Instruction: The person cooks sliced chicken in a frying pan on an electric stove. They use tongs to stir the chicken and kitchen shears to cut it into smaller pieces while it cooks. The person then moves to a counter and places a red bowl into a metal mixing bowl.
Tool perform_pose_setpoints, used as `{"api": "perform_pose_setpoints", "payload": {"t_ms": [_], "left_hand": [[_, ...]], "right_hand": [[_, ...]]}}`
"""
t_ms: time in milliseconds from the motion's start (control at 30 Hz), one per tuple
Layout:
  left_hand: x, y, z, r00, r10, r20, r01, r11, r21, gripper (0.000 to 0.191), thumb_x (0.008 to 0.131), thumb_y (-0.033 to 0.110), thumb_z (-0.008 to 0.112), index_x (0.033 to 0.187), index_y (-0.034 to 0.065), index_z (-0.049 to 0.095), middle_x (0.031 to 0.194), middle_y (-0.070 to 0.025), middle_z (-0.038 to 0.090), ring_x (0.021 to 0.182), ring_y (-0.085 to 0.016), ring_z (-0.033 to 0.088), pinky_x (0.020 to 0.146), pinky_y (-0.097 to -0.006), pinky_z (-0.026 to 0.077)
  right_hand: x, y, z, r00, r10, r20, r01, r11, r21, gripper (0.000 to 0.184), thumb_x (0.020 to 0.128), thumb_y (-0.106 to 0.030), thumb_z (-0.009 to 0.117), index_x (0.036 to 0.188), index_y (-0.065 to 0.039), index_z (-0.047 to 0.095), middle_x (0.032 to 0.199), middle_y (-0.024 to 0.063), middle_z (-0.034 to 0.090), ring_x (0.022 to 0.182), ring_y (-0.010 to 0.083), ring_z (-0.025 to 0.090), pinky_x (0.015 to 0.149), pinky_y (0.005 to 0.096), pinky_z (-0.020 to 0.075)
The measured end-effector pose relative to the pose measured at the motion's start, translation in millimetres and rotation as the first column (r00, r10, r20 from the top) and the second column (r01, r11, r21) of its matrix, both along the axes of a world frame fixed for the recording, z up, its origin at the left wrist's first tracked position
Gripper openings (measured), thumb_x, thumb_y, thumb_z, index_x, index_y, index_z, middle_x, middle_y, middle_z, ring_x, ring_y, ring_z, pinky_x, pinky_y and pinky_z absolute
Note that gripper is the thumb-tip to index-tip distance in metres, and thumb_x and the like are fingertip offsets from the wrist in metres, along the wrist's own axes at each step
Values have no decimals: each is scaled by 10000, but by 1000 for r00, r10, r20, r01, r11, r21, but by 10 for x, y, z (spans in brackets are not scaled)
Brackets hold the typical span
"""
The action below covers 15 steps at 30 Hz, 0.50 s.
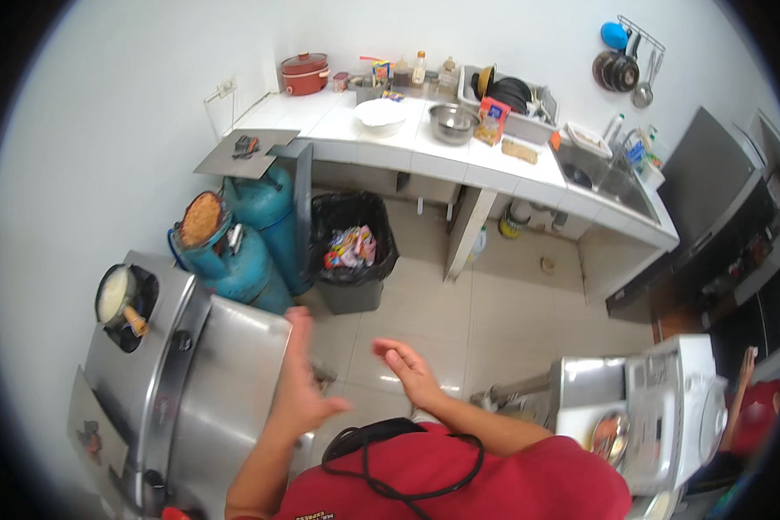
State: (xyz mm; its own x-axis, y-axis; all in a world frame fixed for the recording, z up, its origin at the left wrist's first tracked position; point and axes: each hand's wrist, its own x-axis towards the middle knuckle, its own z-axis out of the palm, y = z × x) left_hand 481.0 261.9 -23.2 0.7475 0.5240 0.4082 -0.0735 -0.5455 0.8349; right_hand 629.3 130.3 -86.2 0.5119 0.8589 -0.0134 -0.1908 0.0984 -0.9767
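Note:
Both hands are raised in front of my body, over the floor beside the stove. My left hand (305,383) is empty, thumb apart from the fingers, close to the edge of the stainless steel table (227,383). To its right my right hand (413,377) is also empty, with fingers slightly curled and thumb apart. At the left, a small pan (116,296) with pale contents and a wooden handle sits on the burner of the gas stove (175,286). A steel bowl (454,125) and a white bowl (380,117) stand on the tiled counter.
Teal gas cylinders (250,266) stand beyond the stove, beside a lined trash bin (348,286). The tiled counter (422,162) runs across to a sink (614,179) and a dark refrigerator (695,188). A white appliance (656,403) is at right; another person (754,409) stands past it.

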Motion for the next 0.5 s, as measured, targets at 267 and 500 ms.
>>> {"api": "perform_pose_setpoints", "payload": {"t_ms": [267, 500], "left_hand": [[2394, 340, -743, 918, -335, -211, 392, 696, 601, 672, 787, 453, 578, 1309, 92, 356, 1366, -113, 347, 1292, -368, 237, 1031, -504, 190], [2293, 582, -1897, 777, 296, -556, -225, 955, 194, 323, 753, 140, 627, 1052, 28, 577, 1278, -171, 409, 1180, -306, 395, 959, -408, 333]], "right_hand": [[1904, 191, 415, 613, 269, -742, -293, 951, 103, 517, 930, -427, 334, 1317, -84, 331, 1282, 87, 438, 1139, 217, 457, 939, 355, 384], [2957, -377, 542, 904, 163, -397, -157, 986, 46, 411, 899, -213, 490, 1226, 31, 436, 1128, 189, 551, 1080, 255, 522, 945, 354, 388]]}}
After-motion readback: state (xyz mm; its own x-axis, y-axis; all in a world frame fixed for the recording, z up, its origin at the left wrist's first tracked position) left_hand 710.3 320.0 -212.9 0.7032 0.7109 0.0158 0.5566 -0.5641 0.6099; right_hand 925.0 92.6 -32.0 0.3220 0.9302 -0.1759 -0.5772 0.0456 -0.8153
